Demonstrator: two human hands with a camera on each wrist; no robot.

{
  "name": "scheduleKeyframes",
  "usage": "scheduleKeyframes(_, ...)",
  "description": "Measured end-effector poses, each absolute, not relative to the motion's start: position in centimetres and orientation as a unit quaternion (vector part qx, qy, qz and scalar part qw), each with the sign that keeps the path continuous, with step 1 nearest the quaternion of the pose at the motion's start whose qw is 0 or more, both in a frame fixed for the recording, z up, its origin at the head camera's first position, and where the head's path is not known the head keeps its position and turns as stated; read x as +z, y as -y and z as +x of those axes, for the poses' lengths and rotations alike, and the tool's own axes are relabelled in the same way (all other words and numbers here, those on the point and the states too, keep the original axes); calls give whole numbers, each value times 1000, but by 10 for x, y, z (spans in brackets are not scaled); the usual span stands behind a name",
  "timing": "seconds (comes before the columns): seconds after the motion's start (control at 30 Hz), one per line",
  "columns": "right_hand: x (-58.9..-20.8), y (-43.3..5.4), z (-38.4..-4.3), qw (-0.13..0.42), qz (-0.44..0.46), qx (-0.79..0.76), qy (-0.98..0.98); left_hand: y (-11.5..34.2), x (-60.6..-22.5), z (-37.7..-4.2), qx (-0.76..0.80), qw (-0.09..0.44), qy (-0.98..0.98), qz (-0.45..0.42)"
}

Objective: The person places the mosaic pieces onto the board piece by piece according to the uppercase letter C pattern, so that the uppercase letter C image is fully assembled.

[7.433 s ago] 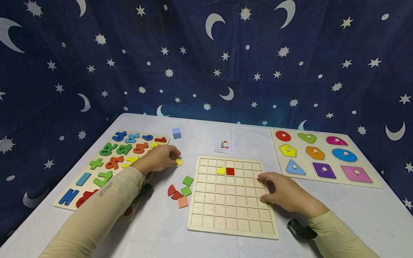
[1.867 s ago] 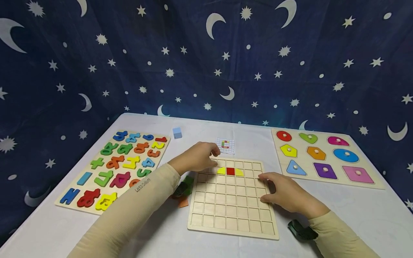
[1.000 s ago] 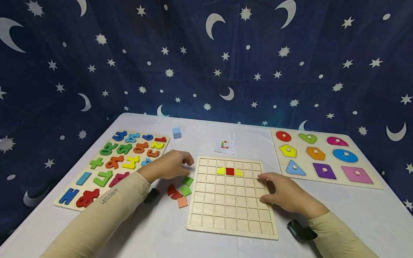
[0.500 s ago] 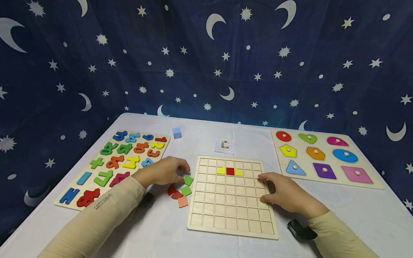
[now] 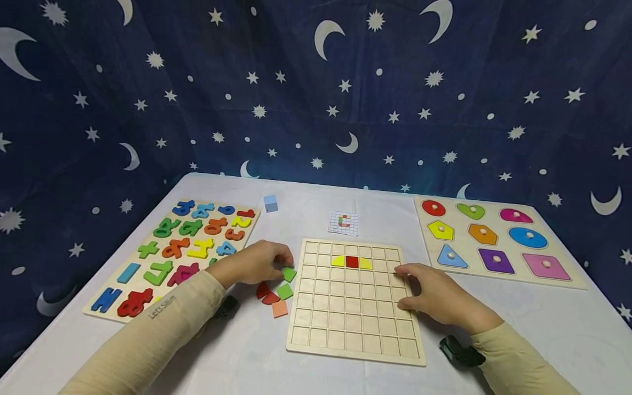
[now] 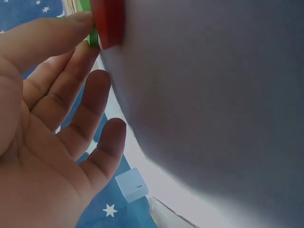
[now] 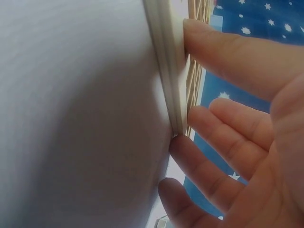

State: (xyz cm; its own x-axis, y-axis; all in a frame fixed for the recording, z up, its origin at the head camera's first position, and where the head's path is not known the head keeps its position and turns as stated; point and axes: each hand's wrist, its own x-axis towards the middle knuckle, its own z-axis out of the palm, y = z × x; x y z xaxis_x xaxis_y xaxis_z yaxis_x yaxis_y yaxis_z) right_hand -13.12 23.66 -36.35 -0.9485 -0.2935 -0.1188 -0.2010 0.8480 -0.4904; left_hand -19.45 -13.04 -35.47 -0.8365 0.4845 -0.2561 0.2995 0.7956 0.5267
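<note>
At the wooden grid board's left side, my left hand (image 5: pixel 259 262) pinches a green square tile (image 5: pixel 288 274) between thumb and forefinger. In the left wrist view, the green tile (image 6: pixel 93 35) shows edge-on between those fingertips. Just below lie another green square tile (image 5: pixel 285 291), two red quarter-circle tiles (image 5: pixel 270 298) and an orange square tile (image 5: pixel 279 309). My right hand (image 5: pixel 439 293) rests its thumb and fingertips on the right edge of the grid board (image 5: pixel 348 302). Near the board's top, a red square tile (image 5: pixel 352 262) sits between two yellow quarter-circle tiles (image 5: pixel 366 264).
A small pattern card (image 5: pixel 343 223) lies behind the grid board. Left stands a letter-and-number puzzle board (image 5: pixel 143 266), partly covered by my left arm. A shape puzzle board with knobs (image 5: pixel 464 258) lies at the right. A light blue cube (image 5: pixel 270 203) sits at the back.
The second yellow quarter-circle came onto the board beside the red square. My left hand then moved back left and down to the loose tiles and took hold of a green one. My right hand stayed.
</note>
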Motion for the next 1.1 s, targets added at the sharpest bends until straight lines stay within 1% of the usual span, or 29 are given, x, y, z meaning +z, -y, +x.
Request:
scheduleKeyframes(0.33,-363,-236,-132,95,-131,-241,-957,129,-355,-198,224,169,-935,217)
scheduleKeyframes(0.5,-363,-237,-132,94,-134,-241,-957,125,-350,-200,234,138,-937,219)
scheduleKeyframes(0.6,-363,-237,-132,94,-131,-241,-957,119,-346,-200,240,128,-935,229)
scheduleKeyframes(0.83,-364,-237,-132,94,-130,-242,-957,97,-341,-198,240,128,-930,246)
scheduleKeyframes(1.1,-365,-238,-132,94,-131,-240,-957,74,-341,-194,206,108,-930,286)
